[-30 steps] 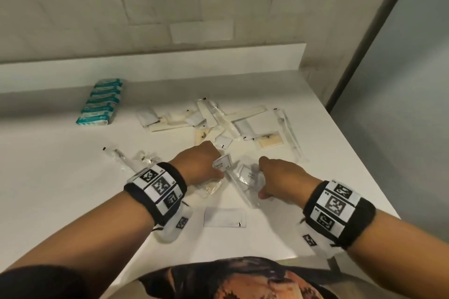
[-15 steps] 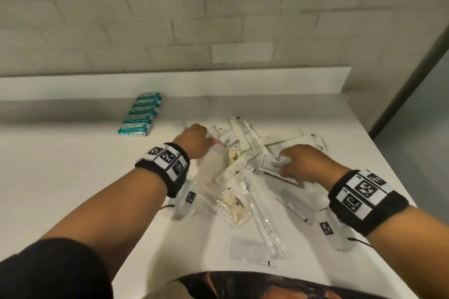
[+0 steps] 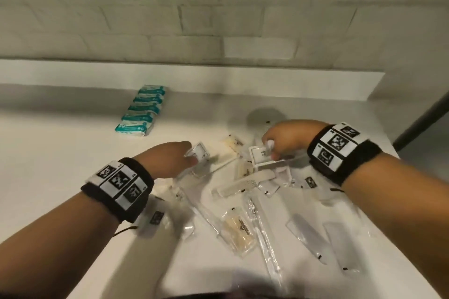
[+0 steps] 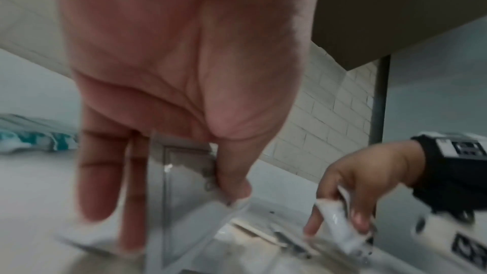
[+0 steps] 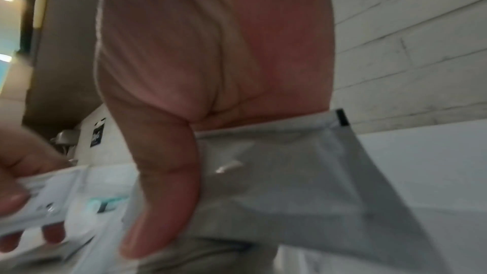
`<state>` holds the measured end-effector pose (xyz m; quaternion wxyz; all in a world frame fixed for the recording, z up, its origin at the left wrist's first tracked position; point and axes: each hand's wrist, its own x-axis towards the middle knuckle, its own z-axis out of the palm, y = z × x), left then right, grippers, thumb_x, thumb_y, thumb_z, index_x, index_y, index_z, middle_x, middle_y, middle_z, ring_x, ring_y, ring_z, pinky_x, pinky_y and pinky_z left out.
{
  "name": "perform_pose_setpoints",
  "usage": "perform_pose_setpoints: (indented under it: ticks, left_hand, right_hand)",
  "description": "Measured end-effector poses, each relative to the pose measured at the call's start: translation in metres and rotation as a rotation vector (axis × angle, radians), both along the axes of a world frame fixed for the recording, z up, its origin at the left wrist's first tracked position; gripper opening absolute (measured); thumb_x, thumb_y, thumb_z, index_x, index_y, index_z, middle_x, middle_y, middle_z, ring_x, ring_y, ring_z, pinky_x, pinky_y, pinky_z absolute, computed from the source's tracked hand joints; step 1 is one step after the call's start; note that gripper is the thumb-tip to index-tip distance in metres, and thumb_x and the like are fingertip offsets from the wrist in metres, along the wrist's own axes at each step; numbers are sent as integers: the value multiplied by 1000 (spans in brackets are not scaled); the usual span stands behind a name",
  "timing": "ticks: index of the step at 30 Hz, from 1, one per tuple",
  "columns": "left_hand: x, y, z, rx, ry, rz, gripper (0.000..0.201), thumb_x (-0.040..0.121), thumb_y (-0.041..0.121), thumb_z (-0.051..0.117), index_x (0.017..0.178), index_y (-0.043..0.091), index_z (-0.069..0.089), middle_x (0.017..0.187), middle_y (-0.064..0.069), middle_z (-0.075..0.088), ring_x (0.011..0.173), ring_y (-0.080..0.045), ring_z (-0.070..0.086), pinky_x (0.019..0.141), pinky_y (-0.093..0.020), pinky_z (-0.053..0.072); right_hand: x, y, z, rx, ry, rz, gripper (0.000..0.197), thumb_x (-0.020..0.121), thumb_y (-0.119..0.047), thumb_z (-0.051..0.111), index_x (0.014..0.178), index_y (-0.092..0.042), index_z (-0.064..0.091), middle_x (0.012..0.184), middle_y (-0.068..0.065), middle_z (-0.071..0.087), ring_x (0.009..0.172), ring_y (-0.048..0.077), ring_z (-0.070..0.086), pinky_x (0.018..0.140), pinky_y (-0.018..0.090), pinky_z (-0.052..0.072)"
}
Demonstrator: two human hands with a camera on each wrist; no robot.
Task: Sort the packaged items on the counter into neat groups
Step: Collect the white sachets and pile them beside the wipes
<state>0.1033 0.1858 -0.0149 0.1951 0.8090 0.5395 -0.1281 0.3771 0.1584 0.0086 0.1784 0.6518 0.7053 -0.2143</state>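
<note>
A loose pile of packaged items lies on the white counter [image 3: 60,165]: a wrapped comb [image 3: 245,183], a clear packet of cotton swabs [image 3: 239,230], a long clear-wrapped toothbrush [image 3: 264,233] and flat white sachets. My left hand [image 3: 192,156] pinches a small white sachet [image 3: 200,152] at the pile's far left; thumb and fingers hold that sachet [image 4: 181,184]. My right hand [image 3: 271,150] grips another white sachet [image 3: 261,155] at the pile's far right, with the thumb pressed on this sachet [image 5: 290,174]. The wrist views are blurred.
A neat row of teal-and-white packs [image 3: 142,111] lies at the back left, near the low white ledge [image 3: 218,75] under the brick wall. The counter's right edge [image 3: 413,189] runs close to my right wrist. Two flat clear sachets [image 3: 323,243] lie at the near right.
Both hands have moved from the near side of the pile to its far side. The right hand has carried its sachet farther right, and the left now pinches a small sachet.
</note>
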Motion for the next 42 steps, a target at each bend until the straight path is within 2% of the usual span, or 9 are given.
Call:
perform_pose_setpoints:
  ticks: [5,8,14,18,20,24,26,32,42]
  left_hand:
    - [-2,19,1,27,41,-251,47,86,42,64,125,17,57,142,0,45,128,-18,43,106,-30,34]
    - [6,20,-4,-19,175,-351,62,82,34,69,136,18,45,141,-3,38,130,-21,37,108,-34,33]
    - [-4,25,-17,-36,128,-159,81,67,29,83,129,23,32,122,-3,52,103,-20,56,88,-32,47]
    - [-14,20,-14,-71,-49,2,77,70,27,81,131,19,34,109,0,63,89,-19,62,70,-24,47]
    - [-20,17,-9,-3,-141,72,68,75,35,77,131,17,43,123,-2,60,104,-21,59,80,-26,44]
    - [-24,12,8,88,-668,334,53,81,52,64,123,21,56,116,0,65,100,-20,63,87,-36,51]
    - [-13,-1,23,-5,-930,375,43,86,51,57,118,21,58,114,-5,68,98,-23,66,85,-40,54]
    - [-4,-47,45,-532,-1539,347,32,97,9,43,123,15,60,120,-15,66,102,-31,66,85,-50,53]
    - [-36,-52,23,-706,-1648,497,36,98,18,44,132,10,52,119,-15,66,98,-28,67,85,-48,53]
  right_hand:
    - [-15,30,-9,82,-49,115,59,74,-10,73,129,-24,57,130,-3,58,107,19,58,92,37,51]
    - [-28,30,-32,171,-152,255,51,71,-14,75,120,-22,61,129,-5,54,108,21,54,94,38,48]
    - [-34,21,-37,306,-192,211,48,78,-9,67,121,-17,48,118,4,59,110,25,49,96,38,35]
    - [-30,13,-27,423,-173,113,30,79,-26,71,106,-18,61,109,4,64,103,23,52,89,37,36]
    - [-28,9,-16,514,42,-95,28,80,-32,72,102,-17,66,105,4,66,97,21,57,84,34,40]
    - [-60,-17,10,384,1336,-582,34,81,-21,73,113,-13,64,107,2,69,94,15,66,88,33,52]
    - [-93,-26,13,316,1608,-608,30,85,-21,66,112,-7,64,105,8,70,98,23,67,96,41,50]
    - [-138,-35,8,429,1624,-568,41,88,-25,64,123,-5,56,116,14,69,107,29,66,98,48,49]
    - [-171,-49,-4,353,1695,-690,39,87,-14,66,123,-2,56,115,18,68,106,36,65,96,53,49]
